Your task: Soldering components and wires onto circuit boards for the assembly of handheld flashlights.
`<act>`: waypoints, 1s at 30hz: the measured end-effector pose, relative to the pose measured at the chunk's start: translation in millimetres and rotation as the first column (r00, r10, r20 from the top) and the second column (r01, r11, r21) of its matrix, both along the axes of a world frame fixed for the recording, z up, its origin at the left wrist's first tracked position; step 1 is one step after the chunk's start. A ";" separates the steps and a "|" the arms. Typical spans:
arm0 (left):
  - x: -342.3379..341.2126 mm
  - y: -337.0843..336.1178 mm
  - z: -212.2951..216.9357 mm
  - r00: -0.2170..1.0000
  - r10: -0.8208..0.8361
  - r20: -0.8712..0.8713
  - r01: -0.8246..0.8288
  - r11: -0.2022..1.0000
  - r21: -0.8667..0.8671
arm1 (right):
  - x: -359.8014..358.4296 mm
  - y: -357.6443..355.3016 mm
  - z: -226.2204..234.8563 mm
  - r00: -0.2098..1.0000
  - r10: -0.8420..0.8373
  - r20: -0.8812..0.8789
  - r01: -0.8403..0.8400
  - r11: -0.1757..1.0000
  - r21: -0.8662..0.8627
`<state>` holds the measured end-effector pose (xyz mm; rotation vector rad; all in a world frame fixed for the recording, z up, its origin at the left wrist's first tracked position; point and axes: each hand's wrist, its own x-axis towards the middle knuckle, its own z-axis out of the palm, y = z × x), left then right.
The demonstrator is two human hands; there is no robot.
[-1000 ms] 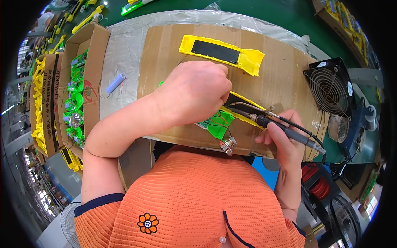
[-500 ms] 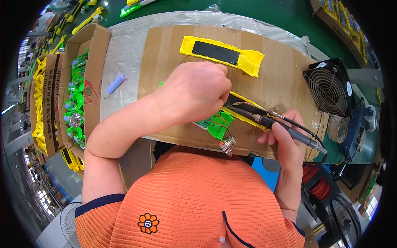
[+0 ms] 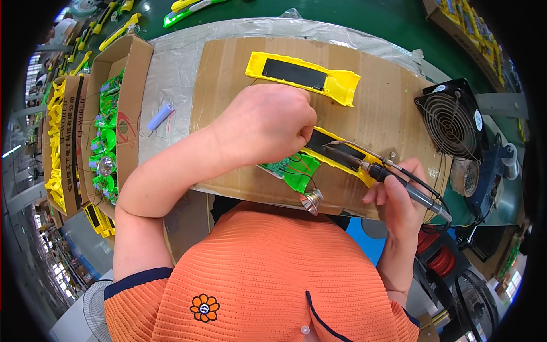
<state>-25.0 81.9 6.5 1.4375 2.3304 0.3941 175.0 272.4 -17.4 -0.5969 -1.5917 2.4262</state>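
Observation:
My right hand (image 3: 403, 194) grips a soldering iron (image 3: 419, 196) with a thin metal tube along its tip. The tip points left, over a yellow casing half with a dark panel (image 3: 340, 149). My left hand (image 3: 276, 119) is closed above the left end of that casing; what its fingers hold is hidden beneath it. Just below the left hand lies a green plastic part with a circuit board (image 3: 297, 172), and thin wires run from it to a silver reflector (image 3: 311, 200). Farther off lies a second yellow casing half (image 3: 342, 85), with a black panel, untouched.
A cardboard sheet (image 3: 393, 94) covers the bench. A blue cylindrical cell (image 3: 160, 116) lies to its left, beside a carton (image 3: 132, 74) of green assemblies. At the right stand a black fan (image 3: 453, 121) and a solder spool (image 3: 509, 155).
The soldering iron and my right hand have shifted slightly right, drawing the tip away from my left hand. My left hand stays closed in nearly the same place.

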 end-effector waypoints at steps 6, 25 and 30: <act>-1.3 1.1 1.2 1.000 -0.028 -0.011 0.028 1.000 -0.005 | 4.0 1.9 -3.3 1.000 -0.004 -0.021 0.004 1.000 0.015; 6.4 -26.4 15.8 0.958 -0.277 0.078 0.252 0.938 0.240 | 16.0 -0.8 -8.0 0.992 -0.115 -0.044 0.118 0.991 0.064; 17.0 -27.4 9.1 0.978 -0.204 0.043 0.189 0.955 0.228 | 14.1 -13.6 -14.9 0.982 -0.180 -0.059 0.177 0.983 -0.055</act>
